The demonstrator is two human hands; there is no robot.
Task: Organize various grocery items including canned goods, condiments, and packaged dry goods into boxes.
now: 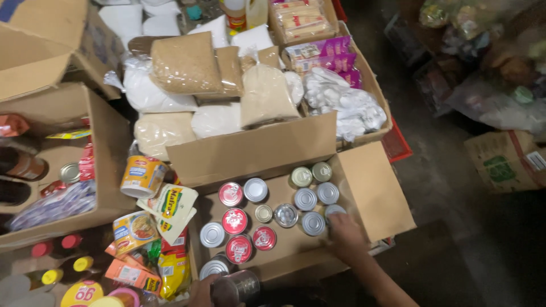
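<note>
Cans [267, 211] already fill much of your open cardboard box [372, 193] (bare floor remains in front), your right hand [344, 236] reaches in with fingers curled near one, your left hand [206, 291] grips another can [238, 286].

Looks like a grocery stockroom or the back of a small shop, I'd say. I'm standing over open cardboard boxes [256, 150] packed with goods in bulk: one box of tin cans [273, 213] stood on end in rows, another heaped with clear bags of sugar and flour-like powder [187, 85], plus purple snack packs [324, 51]. Sauce bottles [23, 165] fill a box on my left, noodle packets [170, 207] piled loose beside it. Bare dark concrete floor [443, 187], more sacks and a carton [506, 159] dumped off to the right.
</note>
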